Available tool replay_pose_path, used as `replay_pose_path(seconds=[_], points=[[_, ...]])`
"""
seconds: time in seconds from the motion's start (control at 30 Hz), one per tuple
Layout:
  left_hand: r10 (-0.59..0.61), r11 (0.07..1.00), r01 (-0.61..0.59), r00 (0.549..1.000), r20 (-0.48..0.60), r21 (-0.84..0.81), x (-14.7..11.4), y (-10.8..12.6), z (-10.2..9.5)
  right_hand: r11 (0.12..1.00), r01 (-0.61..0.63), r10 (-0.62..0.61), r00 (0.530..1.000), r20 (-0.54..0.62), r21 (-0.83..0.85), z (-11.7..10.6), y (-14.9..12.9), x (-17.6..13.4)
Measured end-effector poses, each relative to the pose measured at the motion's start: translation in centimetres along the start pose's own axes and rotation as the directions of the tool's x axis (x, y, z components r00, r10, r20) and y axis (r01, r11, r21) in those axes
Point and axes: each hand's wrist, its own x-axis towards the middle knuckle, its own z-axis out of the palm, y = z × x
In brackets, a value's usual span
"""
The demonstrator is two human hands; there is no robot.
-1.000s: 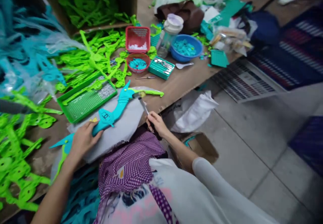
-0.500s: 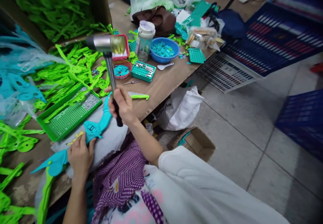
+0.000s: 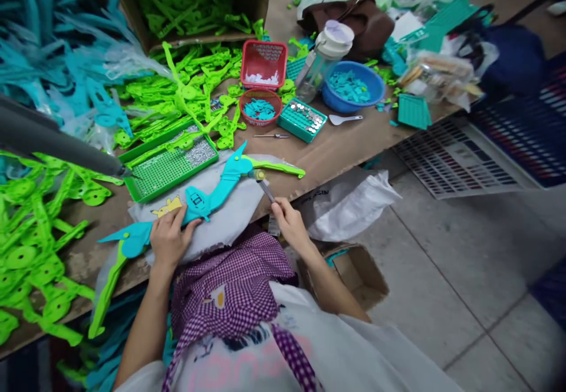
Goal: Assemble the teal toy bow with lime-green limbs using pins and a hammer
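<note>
My left hand (image 3: pixel 168 237) presses down on a long teal plastic piece (image 3: pixel 207 194) that lies on a grey cloth pad (image 3: pixel 230 215) at the table's near edge. My right hand (image 3: pixel 287 221) grips the handle of a small hammer (image 3: pixel 260 181), whose head rests down on the far end of the teal piece, beside a green plastic blade (image 3: pixel 278 168). A yellow sticker (image 3: pixel 167 207) sits on the pad by my left fingers.
A green tray of small studs (image 3: pixel 170 165), red baskets (image 3: pixel 262 65), a blue bowl of teal parts (image 3: pixel 349 85), a jar (image 3: pixel 325 56) and heaps of green plastic pieces (image 3: pixel 39 227) crowd the cardboard-covered table. A white bag (image 3: pixel 349 203) and an open box (image 3: pixel 358 268) lie on the floor.
The hammer was raised high half a second ago and has come down onto the far end of the teal piece. My left hand stayed on the piece.
</note>
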Motion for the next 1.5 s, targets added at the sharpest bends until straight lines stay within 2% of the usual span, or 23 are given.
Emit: replay_pose_path(seconds=[0.17, 0.33, 0.43, 0.53, 0.67, 0.8, 0.87, 0.97, 1.07, 1.2, 1.37, 1.43, 1.5], points=[[-0.033, 0.999, 0.034, 0.999, 0.030, -0.041, 0.1, 0.1, -0.3, 0.971, 0.006, -0.009, 1.000, -0.012, -0.241, -0.4, -0.5, 1.3], [-0.089, 0.994, 0.092, 0.995, 0.053, -0.058, 0.1, 0.1, -0.1, 0.906, 0.048, -0.001, 0.994, 0.111, -0.420, -0.5, -0.9, 2.6], [-0.099, 0.992, 0.106, 0.990, 0.097, -0.073, -0.1, -0.1, -0.3, 0.874, 0.048, 0.024, 0.990, 0.141, -0.484, -0.8, -1.2, 2.6], [-0.091, 0.991, 0.102, 0.988, 0.124, -0.086, -0.3, -0.3, -0.5, 0.866, 0.052, 0.037, 0.985, 0.168, -0.497, -1.1, -1.4, 2.5], [-0.082, 0.991, 0.092, 0.991, 0.107, -0.093, -0.6, -0.4, -0.7, 0.885, 0.052, 0.036, 0.983, 0.180, -0.463, -1.4, -1.4, 2.1], [-0.093, 0.990, 0.103, 0.990, 0.108, -0.093, -0.5, -0.3, -0.7, 0.920, 0.089, -0.066, 0.995, 0.074, -0.381, -1.5, -1.6, 1.5], [-0.095, 0.991, 0.103, 0.991, 0.095, -0.084, -0.5, -0.2, -0.7, 0.909, 0.069, -0.056, 0.998, 0.043, -0.410, -1.2, -1.8, 1.4], [-0.088, 0.992, 0.094, 0.993, 0.077, -0.083, -0.4, -0.2, -0.7, 0.862, 0.024, 0.048, 0.991, 0.128, -0.507, -0.6, -1.8, 1.7], [-0.092, 0.992, 0.100, 0.992, 0.090, -0.082, -0.3, -0.2, -0.8, 0.887, 0.021, 0.063, 0.984, 0.167, -0.461, -0.7, -1.6, 2.0], [-0.086, 0.993, 0.092, 0.993, 0.086, -0.074, -0.3, -0.1, -0.9, 0.934, -0.029, 0.044, 0.998, 0.035, -0.357, -1.8, -1.4, 1.9], [-0.100, 0.989, 0.111, 0.988, 0.114, -0.095, -0.3, -0.3, -0.7, 0.898, 0.016, -0.017, 1.000, 0.002, -0.441, -2.4, -1.2, 2.4], [-0.100, 0.989, 0.111, 0.988, 0.117, -0.093, -0.4, -0.3, -0.7, 0.869, -0.010, -0.010, 0.999, -0.037, -0.495, -2.2, -1.2, 2.9], [-0.093, 0.991, 0.103, 0.990, 0.108, -0.083, -0.4, -0.4, -0.6, 0.824, -0.027, 0.027, 1.000, -0.009, -0.566, -1.9, -1.1, 3.3]])
